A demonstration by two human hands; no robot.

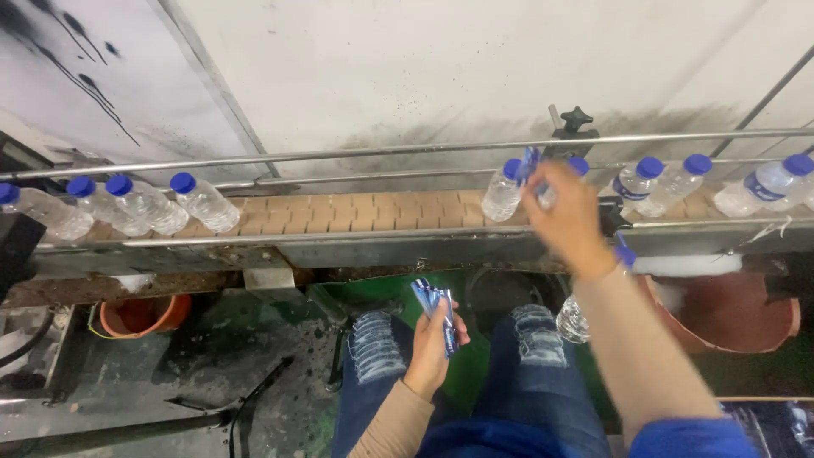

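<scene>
The right hand [566, 216] is stretched out over the conveyor [339, 214], fingers pinched on a small blue label sleeve [530, 163] right at the neck of a clear plastic bottle [502, 193] with a blue cap. It's a bit motion-blurred, so whether the sleeve is already over the cap or just beside it can't be told. The left hand [434, 343] sits low over the lap, between the knees, curled around a thin stack of blue sleeves [435, 312], thumb pressing them against the fingers.

Handling-wise: those sleeves look like thin film, super light and floppy, probably slippery against each other, so a fingertip pinch at the edge seems like the way to take one off. The bottle looks full, so it's likely got some weight, but the walls are soft and it's leaning on the belt, so it'd probably tip easily; steadying it near the neck makes sense.

The right arm is nearly straight and reaching far; the left elbow is bent and tucked in. More bottles [136, 206] lie at the far left of the belt.
</scene>
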